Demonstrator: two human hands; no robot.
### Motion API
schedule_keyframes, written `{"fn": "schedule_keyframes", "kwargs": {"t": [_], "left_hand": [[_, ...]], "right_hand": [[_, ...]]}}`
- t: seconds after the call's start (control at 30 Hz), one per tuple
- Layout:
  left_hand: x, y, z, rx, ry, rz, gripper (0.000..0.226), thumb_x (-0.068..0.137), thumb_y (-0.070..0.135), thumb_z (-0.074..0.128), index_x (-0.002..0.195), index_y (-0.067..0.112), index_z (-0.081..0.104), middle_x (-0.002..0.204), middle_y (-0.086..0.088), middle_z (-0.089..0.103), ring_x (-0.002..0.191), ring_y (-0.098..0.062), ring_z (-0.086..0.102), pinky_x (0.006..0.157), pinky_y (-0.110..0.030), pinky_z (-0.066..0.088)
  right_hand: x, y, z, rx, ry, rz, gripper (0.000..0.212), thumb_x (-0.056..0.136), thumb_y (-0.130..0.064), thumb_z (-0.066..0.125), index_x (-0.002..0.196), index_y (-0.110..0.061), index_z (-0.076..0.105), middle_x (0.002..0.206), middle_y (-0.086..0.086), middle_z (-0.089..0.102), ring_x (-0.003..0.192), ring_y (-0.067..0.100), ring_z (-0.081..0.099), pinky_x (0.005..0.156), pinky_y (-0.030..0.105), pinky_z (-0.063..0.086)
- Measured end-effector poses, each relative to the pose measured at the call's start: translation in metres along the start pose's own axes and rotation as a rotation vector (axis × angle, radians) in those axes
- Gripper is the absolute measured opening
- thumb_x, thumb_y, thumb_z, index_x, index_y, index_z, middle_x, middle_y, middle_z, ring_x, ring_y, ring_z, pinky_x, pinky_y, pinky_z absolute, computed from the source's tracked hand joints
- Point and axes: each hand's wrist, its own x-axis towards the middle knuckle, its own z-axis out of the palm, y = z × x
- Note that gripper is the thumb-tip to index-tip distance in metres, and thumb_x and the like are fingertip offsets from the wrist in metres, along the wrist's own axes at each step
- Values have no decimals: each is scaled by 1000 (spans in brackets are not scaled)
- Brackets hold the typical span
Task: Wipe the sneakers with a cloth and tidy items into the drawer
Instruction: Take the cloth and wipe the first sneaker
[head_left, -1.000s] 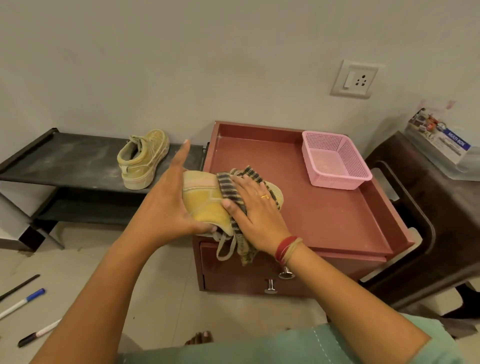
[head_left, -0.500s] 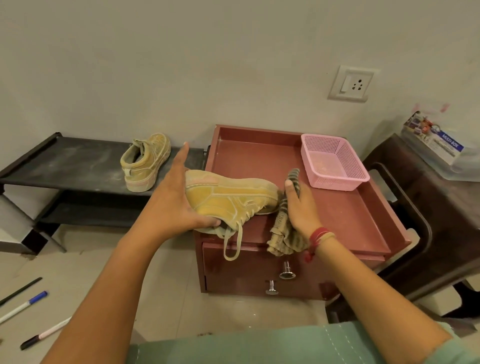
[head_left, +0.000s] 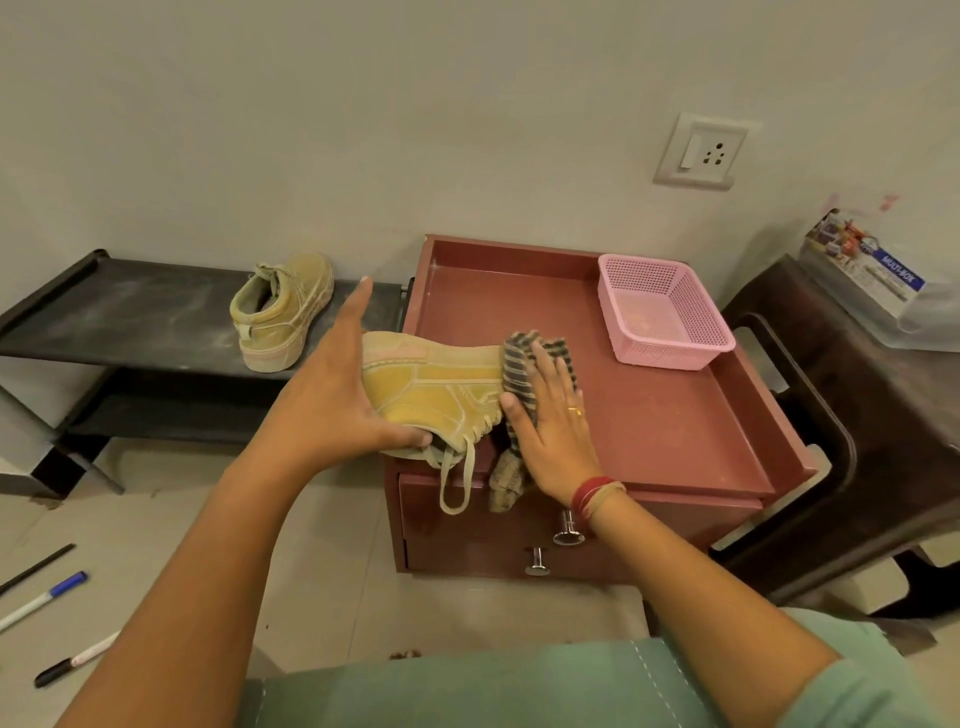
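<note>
- Since half a second ago the right hand (head_left: 553, 441) has come back onto the held sneaker (head_left: 436, 395); it was off the toe end with the cloth (head_left: 524, 374) hanging from it, and now lies flat with the cloth pressed against the front of the shoe
- right grip: palm and fingers spread open, pinning the striped cloth to the toe; a loose tail of the cloth hangs down over the cabinet's front edge
- left hand (head_left: 332, 410): closed around the heel end, thumb tucked under at the collar, forefinger pointing up and free; it steadies the shoe on its side at the front left corner of the red cabinet's tabletop (head_left: 649, 415); a lace loop dangles in front of the top drawer (head_left: 649, 525)
- further out, the second sneaker (head_left: 283, 312) stands on the dark low shelf (head_left: 130, 312) to the left, well apart from the hands; whether it has been wiped I cannot tell
- a pink basket (head_left: 670, 353) sits at the back right of the tabletop; it looks empty, though its mesh hides little detail
- both drawers look shut; three pens (head_left: 44, 600) lie on the floor at the left
- my reading: wiping of the first shoe is in hand; tidying into the drawer is not yet begun, and the pens look like what is left to gather
</note>
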Motion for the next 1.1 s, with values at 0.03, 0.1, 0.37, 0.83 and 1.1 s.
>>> {"fn": "schedule_keyframes", "kwargs": {"t": [0.03,0.1,0.37,0.83,1.1], "left_hand": [[1,1,0,-6,2,-7,146,42,43,93,149,41,-6,145,-4,36,130,-24,42,104,-45,42],[1,2,1,-15,8,-23,145,43,44,93,149,40,-5,148,-4,34,132,-25,40,105,-47,40],[3,2,0,-25,-2,-52,144,44,41,94,151,37,-4,152,-3,29,136,-24,35,110,-44,35],[5,1,0,-36,-7,-49,143,44,41,94,151,35,-1,152,-1,29,136,-22,35,111,-44,34],[3,-1,1,-32,-10,-44,141,45,38,94,151,33,1,151,0,29,136,-20,34,111,-41,33]], "right_hand": [[-1,9,-2,-14,-10,43,59,90,-63,19,144,-42,8,158,-15,2,146,10,-1,116,39,-4],[2,30,-4,-36,-57,154,63,91,-64,22,147,-36,15,158,-7,13,146,15,12,117,44,2],[13,-6,-19,299,157,19,52,95,-54,30,140,-30,37,149,-2,36,138,15,31,113,37,26],[9,-25,-16,272,75,-32,49,95,-51,31,142,-37,25,157,-8,17,144,9,11,117,37,9],[14,6,1,200,-31,53,58,95,-57,28,147,-31,24,158,-12,5,146,16,-7,114,35,-1]]}}
